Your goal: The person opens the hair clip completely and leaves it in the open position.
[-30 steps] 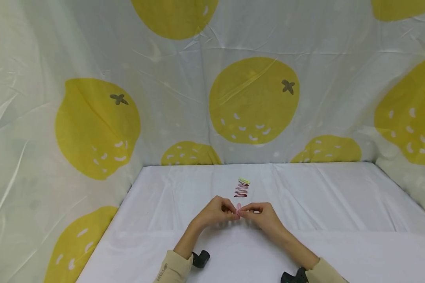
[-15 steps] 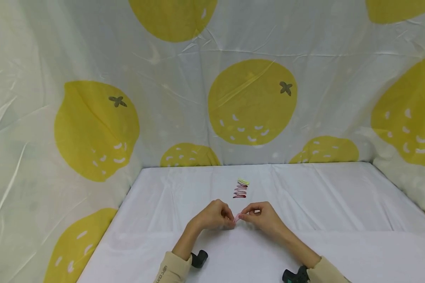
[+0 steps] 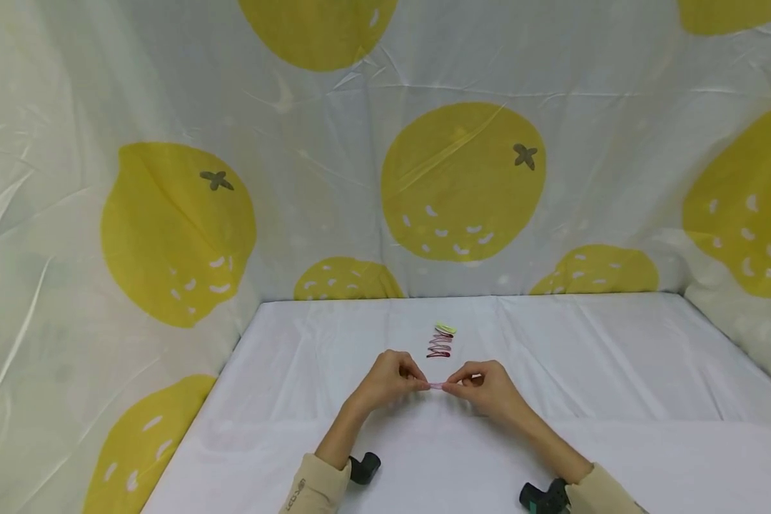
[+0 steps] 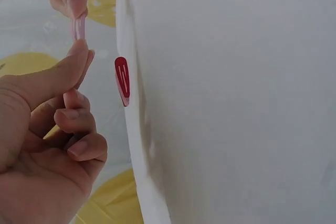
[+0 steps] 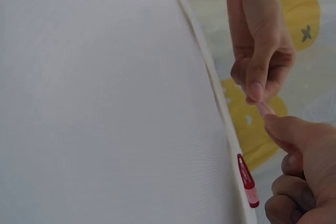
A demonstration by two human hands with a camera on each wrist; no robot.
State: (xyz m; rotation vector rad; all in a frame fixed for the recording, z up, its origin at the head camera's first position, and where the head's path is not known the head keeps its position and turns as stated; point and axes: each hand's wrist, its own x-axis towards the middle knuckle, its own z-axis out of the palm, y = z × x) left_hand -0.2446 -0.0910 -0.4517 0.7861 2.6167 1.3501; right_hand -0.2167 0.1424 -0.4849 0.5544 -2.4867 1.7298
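Between both hands a pink hair clip (image 3: 436, 386) is held level above the white table. My left hand (image 3: 390, 378) pinches one end with thumb and forefinger, and my right hand (image 3: 485, 385) pinches the other end the same way. In the left wrist view the middle of the pink clip (image 4: 78, 27) shows between the two sets of fingertips; its ends are hidden. Beyond the hands, a column of hair clips (image 3: 440, 345) lies on the table, dark red nearest and yellow-green (image 3: 445, 328) farthest. The nearest red clip (image 4: 122, 77) shows in the left wrist view.
White cloth covers the table (image 3: 585, 371), with its far edge against a hanging curtain (image 3: 334, 178) printed with yellow lemons. More curtain hangs at both sides. Black wrist devices (image 3: 364, 468) sit at the beige sleeves (image 3: 318, 485).
The pink clip was upright between the fingers, then slanted, and is now level. My right hand has shifted slightly right, and the left fingers have moved to the clip's end. The column of clips stays.
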